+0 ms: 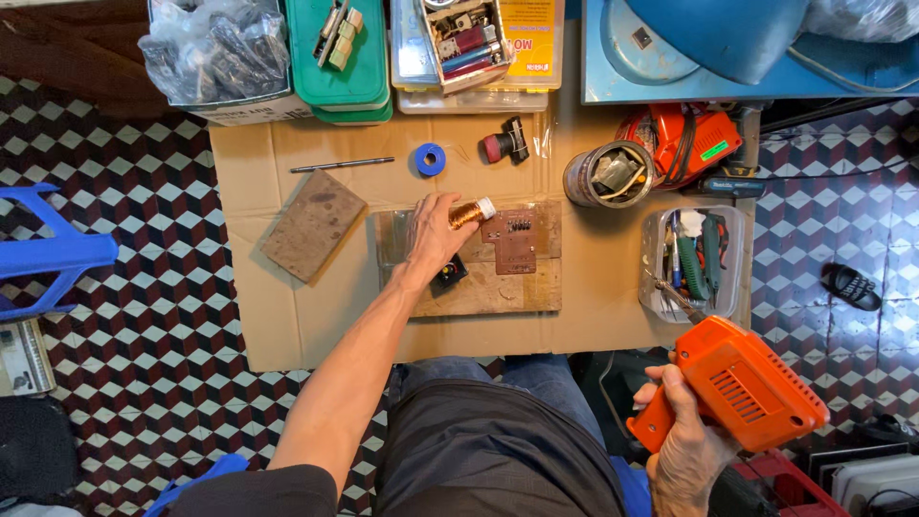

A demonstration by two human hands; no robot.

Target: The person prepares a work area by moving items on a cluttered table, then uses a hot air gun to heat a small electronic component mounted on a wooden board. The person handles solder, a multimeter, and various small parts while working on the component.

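Observation:
My left hand point(436, 235) reaches over a wooden work board point(536, 287) and grips a small spool of copper wire point(469, 212) with a white end. Just right of the spool lies a brown circuit board point(517, 241). A small black part point(450, 276) sits on the wood under my wrist. My right hand point(684, 440) holds an orange soldering gun point(742, 383) by its handle at the lower right, its thin tip point(670, 297) pointing up toward a clear plastic tub point(661, 287).
A cardboard sheet point(287, 316) covers the patterned floor. On it lie a brown block point(314, 224), a thin rod point(342, 165), a blue tape roll point(430, 159), a red-and-black part point(505, 145), a tin can point(609, 174) and an orange tool point(684, 139). Boxes line the top edge.

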